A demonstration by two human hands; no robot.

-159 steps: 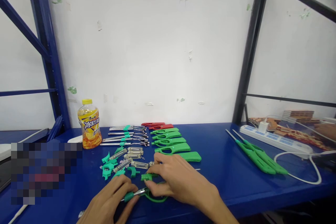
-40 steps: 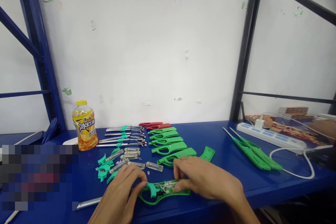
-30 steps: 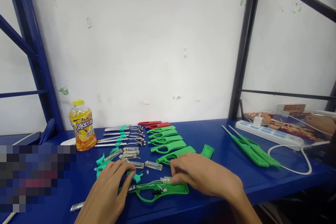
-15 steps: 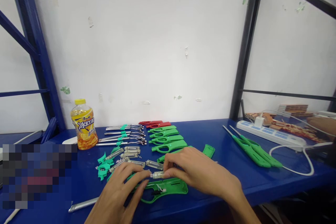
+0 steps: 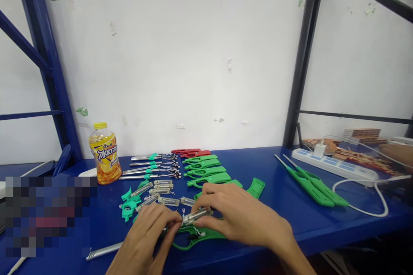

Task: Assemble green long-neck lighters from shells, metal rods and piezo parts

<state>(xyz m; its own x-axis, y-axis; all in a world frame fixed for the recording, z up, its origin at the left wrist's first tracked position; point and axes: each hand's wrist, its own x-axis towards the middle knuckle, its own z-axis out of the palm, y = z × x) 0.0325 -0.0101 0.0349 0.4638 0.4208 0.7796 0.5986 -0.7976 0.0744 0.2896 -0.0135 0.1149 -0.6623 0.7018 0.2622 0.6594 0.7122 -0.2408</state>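
An open green lighter shell point(image 5: 206, 235) lies on the blue bench point(image 5: 277, 215) near the front edge, with small wires inside it. My right hand point(image 5: 238, 215) pinches a clear fuel tube point(image 5: 197, 215) just above the shell. My left hand point(image 5: 151, 234) pinches the tube's left end, fingers pressed together. A metal nozzle rod point(image 5: 103, 251) pokes out to the left from under my left hand. A loose green shell half point(image 5: 256, 187) lies behind my right hand.
Rows of green shells point(image 5: 206, 172), red shells point(image 5: 193, 153), metal rods point(image 5: 151, 167), clear tubes point(image 5: 163, 189) and teal triggers point(image 5: 129, 206) lie behind my hands. A yellow drink bottle point(image 5: 103, 154) stands back left. Two finished green lighters point(image 5: 312, 187), a power strip point(image 5: 335, 164) and a white cable point(image 5: 371, 206) lie at right.
Both hands left the shell lying flat and lifted the clear tube slightly above it. The left hand came in from the left to pinch the tube's end.
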